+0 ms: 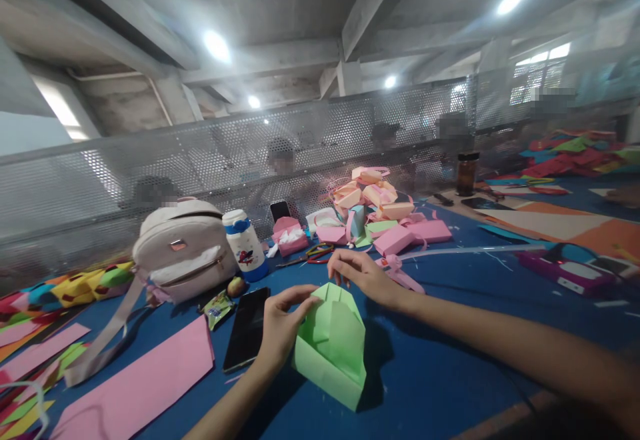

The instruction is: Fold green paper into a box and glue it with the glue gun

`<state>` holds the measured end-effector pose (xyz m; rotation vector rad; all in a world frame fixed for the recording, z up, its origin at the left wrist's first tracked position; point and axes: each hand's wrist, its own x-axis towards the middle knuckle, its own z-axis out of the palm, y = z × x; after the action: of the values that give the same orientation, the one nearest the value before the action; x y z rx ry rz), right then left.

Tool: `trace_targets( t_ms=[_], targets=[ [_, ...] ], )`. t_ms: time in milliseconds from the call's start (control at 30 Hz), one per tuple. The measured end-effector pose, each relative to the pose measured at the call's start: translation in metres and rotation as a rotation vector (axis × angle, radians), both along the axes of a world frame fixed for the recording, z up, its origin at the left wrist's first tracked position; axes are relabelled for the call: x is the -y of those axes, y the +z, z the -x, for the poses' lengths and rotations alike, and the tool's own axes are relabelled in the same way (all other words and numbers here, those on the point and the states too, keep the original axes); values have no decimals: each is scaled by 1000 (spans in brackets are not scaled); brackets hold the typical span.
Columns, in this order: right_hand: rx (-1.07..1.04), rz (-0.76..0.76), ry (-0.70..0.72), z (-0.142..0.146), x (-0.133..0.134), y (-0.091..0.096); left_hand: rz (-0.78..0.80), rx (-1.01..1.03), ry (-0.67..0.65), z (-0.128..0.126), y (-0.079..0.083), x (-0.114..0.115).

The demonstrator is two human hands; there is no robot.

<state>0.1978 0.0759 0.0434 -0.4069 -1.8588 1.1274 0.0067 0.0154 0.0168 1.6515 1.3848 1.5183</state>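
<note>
A folded light-green paper box (330,353) is tilted above the blue table, its hollow side facing me and a flap standing inside. My left hand (283,323) pinches its upper left edge between thumb and fingers. Just beyond the box's top edge is my right hand (367,279), fingers loosely bent and apart, with nothing visible in them. Whether its fingertips touch the paper I cannot tell. Left of the box, partly behind my left hand, lies a black phone (246,330). Beyond my right hand are scissors (320,253) and a pink paper piece with a bow (400,272).
A white backpack (185,247) and a blue-white bottle (245,247) stand back left. Pink paper sheets (140,380) lie front left. Folded paper pieces (373,193) are piled before a perforated metal screen (320,133). A purple device (565,272) sits at right; people are behind the screen.
</note>
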Motion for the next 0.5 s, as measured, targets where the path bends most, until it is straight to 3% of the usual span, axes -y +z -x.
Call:
trace_targets(
  t_ms=[133,267,500],
  targets=[
    [-13,-136,-44,-3,7,3,-25,-53,-14,2,0,-1],
    [18,-174,-67,-1,12,1,-112,-179,-88,6,-1,-2],
    [-40,-265,-207,-2,9,-2,-85,-123,-26,8,-3,-5]
  ],
)
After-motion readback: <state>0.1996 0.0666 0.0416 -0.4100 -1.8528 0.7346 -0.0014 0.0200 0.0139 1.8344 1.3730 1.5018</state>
